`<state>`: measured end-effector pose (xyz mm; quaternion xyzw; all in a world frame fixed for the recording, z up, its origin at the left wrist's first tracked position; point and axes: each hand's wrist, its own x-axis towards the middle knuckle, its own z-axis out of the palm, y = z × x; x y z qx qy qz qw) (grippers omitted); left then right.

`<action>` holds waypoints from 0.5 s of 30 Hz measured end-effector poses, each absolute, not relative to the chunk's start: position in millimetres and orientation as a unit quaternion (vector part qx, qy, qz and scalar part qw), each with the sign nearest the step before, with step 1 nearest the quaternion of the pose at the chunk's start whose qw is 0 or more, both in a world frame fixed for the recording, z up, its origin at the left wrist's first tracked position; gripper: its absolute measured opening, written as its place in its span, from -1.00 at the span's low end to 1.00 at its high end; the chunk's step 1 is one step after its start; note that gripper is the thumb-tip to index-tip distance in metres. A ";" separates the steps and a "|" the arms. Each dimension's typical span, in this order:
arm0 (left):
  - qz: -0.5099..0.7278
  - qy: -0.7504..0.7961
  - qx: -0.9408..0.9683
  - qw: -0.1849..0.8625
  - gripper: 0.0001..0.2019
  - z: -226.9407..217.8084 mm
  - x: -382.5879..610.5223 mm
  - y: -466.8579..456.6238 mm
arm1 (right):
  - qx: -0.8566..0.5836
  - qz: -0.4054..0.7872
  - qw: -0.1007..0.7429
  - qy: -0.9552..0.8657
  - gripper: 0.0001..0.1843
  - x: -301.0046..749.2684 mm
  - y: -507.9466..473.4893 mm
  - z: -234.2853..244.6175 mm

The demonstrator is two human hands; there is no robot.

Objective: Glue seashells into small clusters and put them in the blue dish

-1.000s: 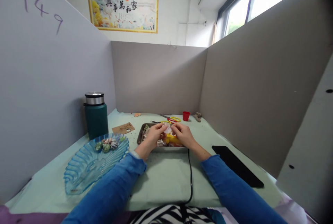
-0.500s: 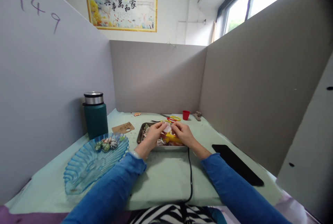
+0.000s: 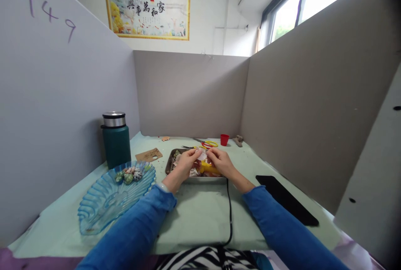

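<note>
My left hand (image 3: 185, 162) and my right hand (image 3: 222, 162) meet over a metal tray (image 3: 169, 165). Fingers and thumb of each hand are pinched together at a small pale piece (image 3: 203, 156) between them; its kind is too small to make out. Under my hands the tray holds shell-like bits (image 3: 194, 172) and a yellow tool (image 3: 206, 167), partly covered by my fingers. A black cord (image 3: 230, 211) runs from the tray's front right corner to the near table edge.
On the left stand a blue fan-shaped glass dish (image 3: 109, 201) with several small shells (image 3: 128, 175) and a green bottle (image 3: 115, 146). Behind the tray lie scissors (image 3: 208, 143) and a red cup (image 3: 224, 139). A brown card (image 3: 149, 155) lies left, a black flat slab (image 3: 286, 200) right. Grey partitions surround the table.
The whole view has shifted slightly downward and to the right in the picture. My hands stay pinched over the tray, with hardly any movement.
</note>
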<state>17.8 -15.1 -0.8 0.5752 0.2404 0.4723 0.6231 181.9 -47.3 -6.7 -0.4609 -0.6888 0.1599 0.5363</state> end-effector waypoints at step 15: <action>0.474 0.248 0.565 0.628 -0.47 0.7 17.5 -17.1 | -0.454 0.163 0.535 -0.693 -0.61 180.9 -50.1 -5.1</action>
